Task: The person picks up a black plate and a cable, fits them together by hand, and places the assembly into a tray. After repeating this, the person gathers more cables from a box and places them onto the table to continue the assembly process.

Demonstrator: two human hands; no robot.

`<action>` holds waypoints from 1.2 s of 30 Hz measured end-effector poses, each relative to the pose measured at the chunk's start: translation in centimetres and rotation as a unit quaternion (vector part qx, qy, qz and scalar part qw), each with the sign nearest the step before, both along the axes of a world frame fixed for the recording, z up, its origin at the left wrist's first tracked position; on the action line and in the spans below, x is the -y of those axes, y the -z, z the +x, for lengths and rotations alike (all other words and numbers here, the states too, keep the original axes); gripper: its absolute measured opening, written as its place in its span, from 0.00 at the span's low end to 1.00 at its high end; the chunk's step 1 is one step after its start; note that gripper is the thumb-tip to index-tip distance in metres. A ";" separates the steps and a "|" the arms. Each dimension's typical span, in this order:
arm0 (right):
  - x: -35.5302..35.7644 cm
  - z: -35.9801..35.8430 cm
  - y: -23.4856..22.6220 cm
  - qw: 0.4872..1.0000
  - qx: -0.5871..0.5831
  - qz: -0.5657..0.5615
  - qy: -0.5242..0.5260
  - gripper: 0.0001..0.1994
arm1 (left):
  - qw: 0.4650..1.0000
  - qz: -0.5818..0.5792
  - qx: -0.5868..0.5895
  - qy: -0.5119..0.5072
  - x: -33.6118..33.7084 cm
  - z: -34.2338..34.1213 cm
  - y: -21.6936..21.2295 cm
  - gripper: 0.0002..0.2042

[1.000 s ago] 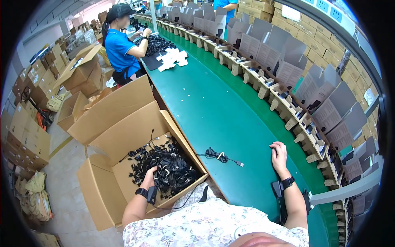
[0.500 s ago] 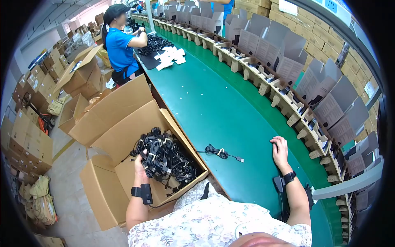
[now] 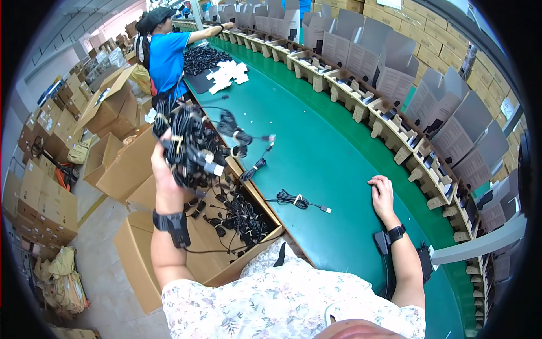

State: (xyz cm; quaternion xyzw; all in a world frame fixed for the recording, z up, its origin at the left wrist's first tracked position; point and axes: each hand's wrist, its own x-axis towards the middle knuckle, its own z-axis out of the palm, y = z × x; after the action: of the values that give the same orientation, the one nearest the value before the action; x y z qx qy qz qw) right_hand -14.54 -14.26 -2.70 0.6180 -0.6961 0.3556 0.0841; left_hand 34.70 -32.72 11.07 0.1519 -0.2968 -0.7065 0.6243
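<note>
Above the open cardboard box (image 3: 131,270), my left hand (image 3: 165,169) grips a big bundle of black USB cables (image 3: 189,138). Several coiled cables dangle from the bundle over the table's edge. More black cables (image 3: 243,217) lie in the bottom of the box. On the green table (image 3: 316,164), one coiled USB cable (image 3: 293,199) with a pale tie lies between the box and my right hand (image 3: 382,195). That right hand rests on the tabletop, fingers lightly bent and holding nothing. Both wrists wear black straps with small devices.
Along the right runs a curved row of cardboard trays (image 3: 389,116) with small black items and upright grey-white box lids (image 3: 367,56). A co-worker in blue (image 3: 168,59) stands at the far left, beside a black pile (image 3: 206,59) and white pieces (image 3: 228,76). A grey metal arm (image 3: 480,246) juts in at right.
My left hand has lifted the bundle of cables up out of the box, toward the table's edge. My right hand stays put. The co-worker has stretched an arm toward the trays.
</note>
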 end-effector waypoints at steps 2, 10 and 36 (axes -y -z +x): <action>0.2 0.0 0.0 1.000 0.005 -0.003 -0.003 0.06 | 0.999 -0.047 -0.010 0.024 2.3 -0.3 -1.0 0.14; 0.6 0.3 0.1 1.000 0.018 0.000 0.005 0.06 | 0.996 -0.073 -0.027 0.053 4.3 -9.5 -8.9 0.14; 2.6 0.9 0.2 1.000 0.021 -0.011 -0.003 0.07 | 0.671 -0.229 0.705 0.026 10.2 -17.8 4.7 0.27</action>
State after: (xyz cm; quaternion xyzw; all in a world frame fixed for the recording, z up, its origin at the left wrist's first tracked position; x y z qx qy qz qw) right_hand -13.68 -16.89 -2.86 0.6119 -0.6917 0.3760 0.0753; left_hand 16.93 -42.89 6.38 0.4494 -0.8047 -0.3153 0.2258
